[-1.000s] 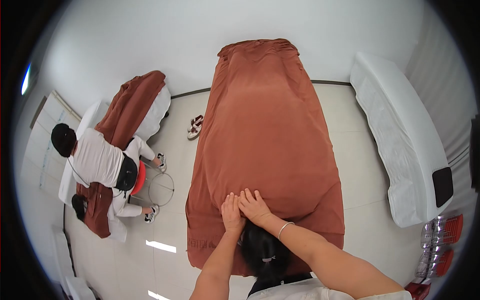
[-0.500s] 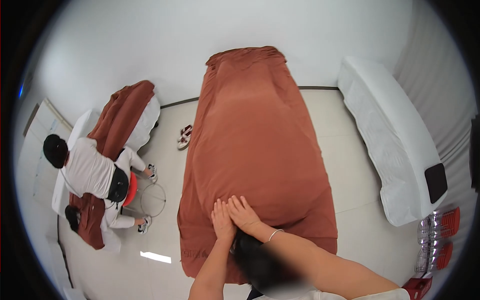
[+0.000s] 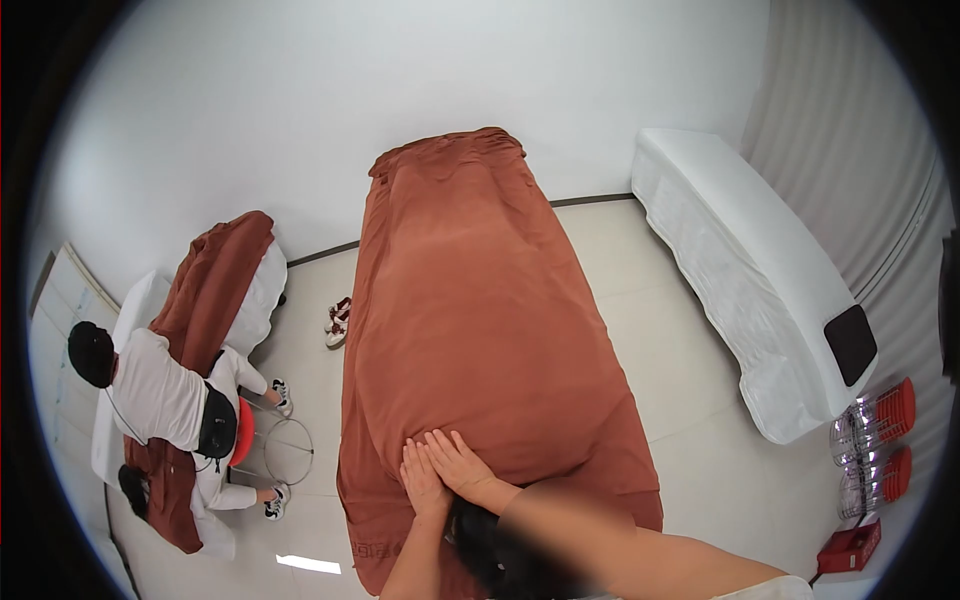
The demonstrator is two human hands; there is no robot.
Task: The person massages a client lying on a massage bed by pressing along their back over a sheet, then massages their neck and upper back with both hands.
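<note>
A reddish-brown cover [image 3: 480, 300] is draped over a long bed, with a rounded body-like shape beneath it. Side by side near its lower end, my left hand [image 3: 424, 482] and my right hand [image 3: 459, 465] lie flat on the cloth. Their fingers are stretched out and point away from me, with the palms down. The two hands touch along their inner edges, and neither grips anything. Just below them, between my forearms, dark hair [image 3: 485, 545] of a person's head shows. Part of it and of my right forearm is blurred.
At left, a person in white [image 3: 165, 390] sits on a red stool [image 3: 243, 432] beside another bed with a brown cover [image 3: 215, 290]. Shoes [image 3: 338, 322] lie on the floor. On the right stand a white bed [image 3: 740, 250], racks with red parts [image 3: 895, 410] and a red box [image 3: 850, 547].
The view has shifted, so the bed and my hands appear lower and farther left. Both hands stay flat at about the same spot on the cover.
</note>
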